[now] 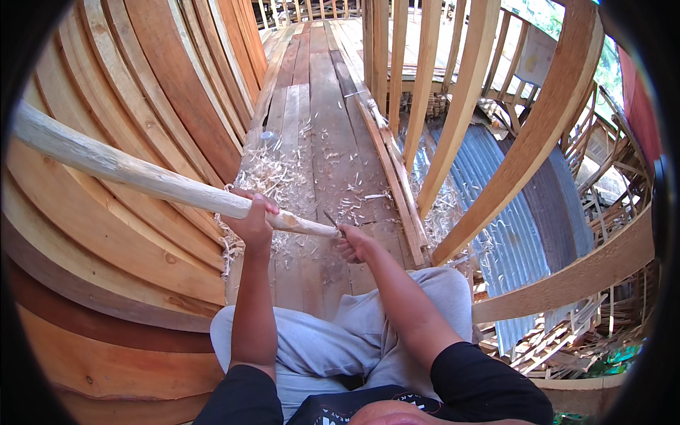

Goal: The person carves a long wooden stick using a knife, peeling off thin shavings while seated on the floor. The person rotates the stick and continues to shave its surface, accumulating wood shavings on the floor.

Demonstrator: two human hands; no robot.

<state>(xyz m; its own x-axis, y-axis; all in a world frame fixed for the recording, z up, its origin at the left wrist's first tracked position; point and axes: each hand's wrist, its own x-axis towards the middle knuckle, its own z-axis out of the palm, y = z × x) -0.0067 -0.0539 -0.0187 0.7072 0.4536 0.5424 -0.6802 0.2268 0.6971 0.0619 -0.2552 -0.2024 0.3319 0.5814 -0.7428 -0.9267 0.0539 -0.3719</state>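
1. Our left hand (252, 218) grasps the pale pole (142, 173), which extends leftward past those fingers.
2. Our right hand (354, 244) has fingers curled around a small blade (331, 219), beside the pole's tapered tip.
3. Shavings (269, 173) lie beyond our fingers; we judge the tip well pared, the greyer far end less so.

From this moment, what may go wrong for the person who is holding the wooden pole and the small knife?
The knife in the right hand might slip off the end of the pole and cut the bare left hand or a leg. The loose shavings on the planks could make standing up slippery. A dropped tool might fall between the posts.
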